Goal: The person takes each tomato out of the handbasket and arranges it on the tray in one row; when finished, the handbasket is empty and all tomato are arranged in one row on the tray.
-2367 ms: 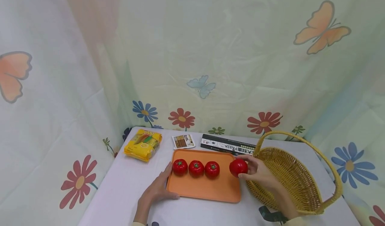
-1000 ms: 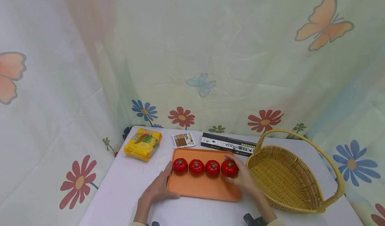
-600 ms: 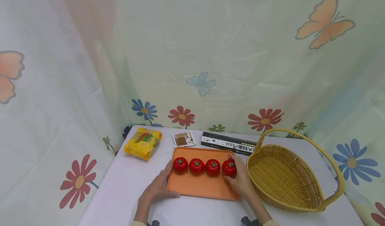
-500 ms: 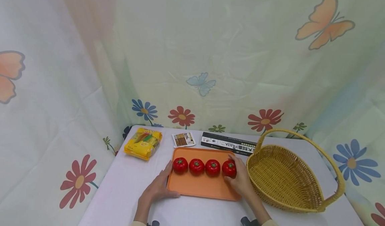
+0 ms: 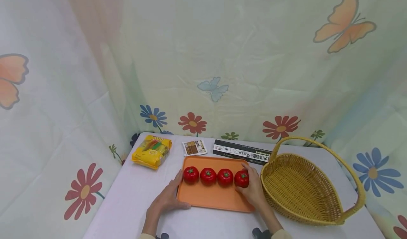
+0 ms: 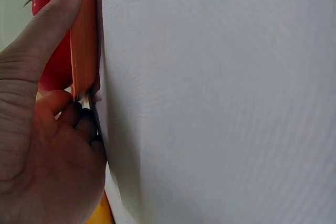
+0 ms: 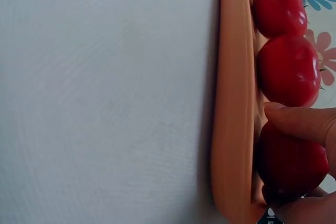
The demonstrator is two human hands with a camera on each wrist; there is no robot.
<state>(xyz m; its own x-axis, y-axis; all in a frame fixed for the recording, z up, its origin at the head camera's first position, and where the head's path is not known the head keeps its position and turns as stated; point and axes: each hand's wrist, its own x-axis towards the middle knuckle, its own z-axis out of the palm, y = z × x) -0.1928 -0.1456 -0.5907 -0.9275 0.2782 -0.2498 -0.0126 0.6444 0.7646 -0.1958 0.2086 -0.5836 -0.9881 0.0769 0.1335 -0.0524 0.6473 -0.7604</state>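
My right hand grips a red tomato at the right end of a row on the orange tray. In the right wrist view, the thumb lies on one side of this tomato and the fingers curl round the other, partly out of frame. Three more tomatoes with green stems, one of them the middle tomato, continue the row to the left. My left hand holds the tray by its near left corner. In the left wrist view, the thumb presses the tray edge and the fingers bend beside it.
Right of the tray stands a wicker basket with a tall arched handle. Behind the tray lie a black and white pasta box and a small flat packet. A yellow bag sits at the back left. A printed curtain surrounds the table.
My right hand has brought the tomato left from above the tray's right side into line with the others. Over the last half second it shifts only slightly. The left hand stays put.
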